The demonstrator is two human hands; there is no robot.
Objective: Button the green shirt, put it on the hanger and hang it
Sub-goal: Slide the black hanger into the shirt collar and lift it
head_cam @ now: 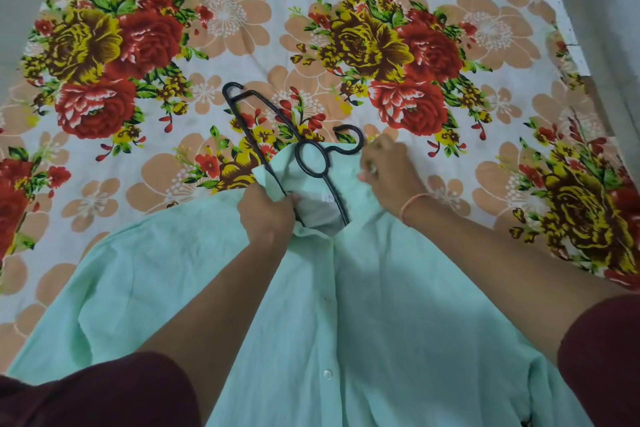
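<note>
- Left hand (266, 215): fingers curled tight on the left collar edge of the shirt (381, 305), at the neck opening, right where one hanger (297, 141) arm runs past; can't tell if it grips the hanger too.
- Right hand (388, 177): fingers curled, pinching the right side of the collar, just beside the hanger hook.
- Shirt: mint green, front up on the floral sheet (242, 55), spread over the sheet's near edge, collar pointing to the sheet's middle.
- Placket looks closed below the collar; one clear button (327, 374) shows low on it, near the near edge.
- Hanger: black, half in. One arm goes down into the neck opening, the other sticks out toward the far left over the sheet; ring and hook lie on the collar.
- White inner label area shows inside the neck, between the hands.
- Thin orange band (412, 204) on the right wrist.
- Maroon sleeves (104, 392) at the near corners.
</note>
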